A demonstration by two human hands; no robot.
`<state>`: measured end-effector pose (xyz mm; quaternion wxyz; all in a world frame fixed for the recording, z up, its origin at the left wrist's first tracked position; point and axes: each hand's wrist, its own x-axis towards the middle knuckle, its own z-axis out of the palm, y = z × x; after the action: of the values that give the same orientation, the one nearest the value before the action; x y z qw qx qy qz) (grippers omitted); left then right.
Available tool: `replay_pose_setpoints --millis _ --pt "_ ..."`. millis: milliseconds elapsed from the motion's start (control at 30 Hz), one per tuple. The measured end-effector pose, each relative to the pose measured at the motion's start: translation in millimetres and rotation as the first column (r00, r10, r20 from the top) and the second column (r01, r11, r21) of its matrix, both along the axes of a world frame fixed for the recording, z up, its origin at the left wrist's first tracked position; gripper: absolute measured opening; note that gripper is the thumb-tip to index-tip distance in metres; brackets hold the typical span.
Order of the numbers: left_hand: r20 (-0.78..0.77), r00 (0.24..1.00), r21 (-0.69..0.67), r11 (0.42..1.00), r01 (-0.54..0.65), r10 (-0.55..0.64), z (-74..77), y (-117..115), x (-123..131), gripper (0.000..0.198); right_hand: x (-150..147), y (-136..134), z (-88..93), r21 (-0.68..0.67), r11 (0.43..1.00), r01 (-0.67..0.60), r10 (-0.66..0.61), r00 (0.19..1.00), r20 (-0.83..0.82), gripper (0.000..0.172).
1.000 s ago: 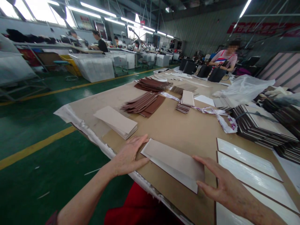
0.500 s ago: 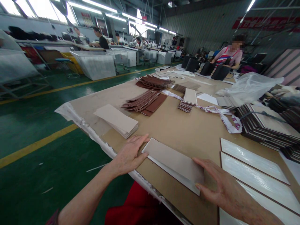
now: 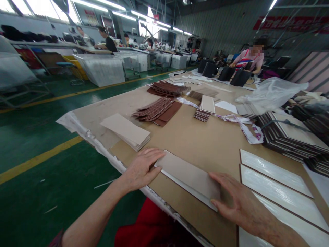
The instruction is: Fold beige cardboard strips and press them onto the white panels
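With thumbs and fingers we grip the beige panel (image 3: 189,171) above a white board (image 3: 199,194) on the counter (image 3: 221,133), its long axis running from left hand (image 3: 141,168) to right hand (image 3: 235,199), neither nearer.

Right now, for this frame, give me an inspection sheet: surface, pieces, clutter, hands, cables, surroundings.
Surface: tan table, white covering along its left edge.
Pieces: panel over a white board, whose near edge shows; other boards to the right; beige stack to the left.
Clutter: brown sheets, crumpled plastic.
Hands: left hand holds the panel's left end, right hand its right.
Cables: nothing seen that is clearly one.
Surroundings: co-worker at the table's far end; green floor left.
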<state>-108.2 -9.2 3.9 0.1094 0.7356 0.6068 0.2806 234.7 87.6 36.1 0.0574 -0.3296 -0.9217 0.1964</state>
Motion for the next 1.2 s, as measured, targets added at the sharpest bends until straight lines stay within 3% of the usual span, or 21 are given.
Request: replay_pose_setpoints --millis 133,400,1200 --pt "-0.009 1.000 0.026 0.999 0.021 -0.021 -5.0 0.8 -1.6 0.035 -1.3 -2.0 4.6 -0.015 1.000 -0.020 0.020 1.000 0.001 0.058" --pt "-0.073 0.996 0.045 0.998 0.044 -0.041 -22.8 4.1 -11.8 0.035 -1.6 -3.7 3.8 -0.006 0.996 -0.091 0.091 0.996 -0.011 0.053" --pt "-0.122 0.992 0.057 0.998 0.030 -0.022 -24.4 2.8 -10.3 0.037 5.5 -17.2 -6.8 0.072 0.989 -0.132 0.132 0.991 0.016 0.057"
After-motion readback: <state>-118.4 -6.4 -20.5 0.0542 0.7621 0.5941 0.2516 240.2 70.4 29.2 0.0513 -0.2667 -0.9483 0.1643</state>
